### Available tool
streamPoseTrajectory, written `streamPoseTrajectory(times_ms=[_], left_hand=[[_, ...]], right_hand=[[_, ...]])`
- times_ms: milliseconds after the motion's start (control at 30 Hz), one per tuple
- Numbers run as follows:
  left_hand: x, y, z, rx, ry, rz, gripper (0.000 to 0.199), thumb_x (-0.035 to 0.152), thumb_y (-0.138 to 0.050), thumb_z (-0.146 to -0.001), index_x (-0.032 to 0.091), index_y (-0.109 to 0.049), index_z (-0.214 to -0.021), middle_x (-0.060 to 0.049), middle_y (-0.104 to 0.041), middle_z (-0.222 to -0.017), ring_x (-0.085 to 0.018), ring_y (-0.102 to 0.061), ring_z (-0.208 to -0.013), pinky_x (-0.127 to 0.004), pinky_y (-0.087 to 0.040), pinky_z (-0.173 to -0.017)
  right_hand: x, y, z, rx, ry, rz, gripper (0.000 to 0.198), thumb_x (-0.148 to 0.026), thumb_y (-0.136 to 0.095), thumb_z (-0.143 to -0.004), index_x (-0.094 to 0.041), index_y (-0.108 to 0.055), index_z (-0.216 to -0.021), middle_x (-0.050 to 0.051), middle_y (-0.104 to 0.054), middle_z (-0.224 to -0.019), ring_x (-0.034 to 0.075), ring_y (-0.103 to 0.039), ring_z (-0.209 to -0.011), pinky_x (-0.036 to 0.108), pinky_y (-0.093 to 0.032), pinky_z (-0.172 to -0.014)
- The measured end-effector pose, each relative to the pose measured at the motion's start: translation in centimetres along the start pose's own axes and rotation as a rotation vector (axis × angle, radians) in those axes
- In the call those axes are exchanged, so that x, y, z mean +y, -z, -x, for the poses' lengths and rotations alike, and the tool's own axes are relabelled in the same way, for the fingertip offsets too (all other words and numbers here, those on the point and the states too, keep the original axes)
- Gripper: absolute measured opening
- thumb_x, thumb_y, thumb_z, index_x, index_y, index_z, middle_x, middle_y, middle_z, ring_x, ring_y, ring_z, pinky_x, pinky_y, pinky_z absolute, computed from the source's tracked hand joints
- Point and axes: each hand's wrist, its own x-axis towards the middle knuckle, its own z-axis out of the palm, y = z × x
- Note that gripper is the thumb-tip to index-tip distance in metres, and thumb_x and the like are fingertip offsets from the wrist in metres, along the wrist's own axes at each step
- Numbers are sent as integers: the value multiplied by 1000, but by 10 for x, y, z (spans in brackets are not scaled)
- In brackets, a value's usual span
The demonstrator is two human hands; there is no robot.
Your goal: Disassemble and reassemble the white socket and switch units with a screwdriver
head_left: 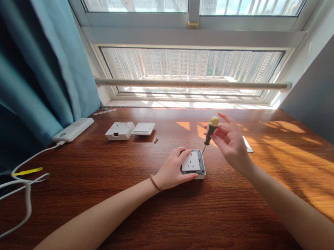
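Note:
A wall socket (191, 162) with a white slotted face and dark grey frame sits in a white box on the wooden table. My left hand (173, 167) grips its left side, fingers on the far edge and thumb along the near edge. My right hand (228, 142) holds a screwdriver (212, 127) with a yellow and black handle between thumb and fingers. The screwdriver stands nearly upright, its tip at the right side of the socket's frame. A white flat piece (247, 144) lies partly hidden behind my right wrist.
Left of the socket lie a white mounting box (120, 130), a white switch panel (143, 128) and small screws (156, 140). Farther left are a white power bank (74, 129), a white cable (28, 201) with a yellow tie (29, 171), and a blue curtain (69, 48). A window stands behind the table.

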Motion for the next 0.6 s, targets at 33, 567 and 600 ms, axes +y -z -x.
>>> streamPoseTrajectory(times_ms=[33,567,600], left_hand=[[0,0,0,0,0,-4,72,53,-64,-69,18,-41,-127,-12,-41,-126,-27,-41,-116,-41,-35,-103],[0,0,0,0,-6,-21,72,53,-64,-69,18,-41,-127,-13,-41,-126,-28,-41,-116,-41,-34,-103],[0,0,0,-1,-6,-21,72,53,-64,-69,17,-41,-127,-13,-41,-126,-27,-41,-116,-41,-34,-103]], right_hand=[[-1,-1,1,-9,16,14,52,-23,-55,-82,-25,-33,-129,6,-60,-103,18,-61,-89,38,-51,-83],[-3,-5,3,0,-16,-71,37,-23,-56,-81,-25,-39,-113,6,-56,-107,17,-62,-84,38,-51,-78],[-3,-5,3,20,-17,-35,37,-24,-59,-79,-25,-41,-110,5,-56,-106,17,-62,-84,38,-51,-79]])
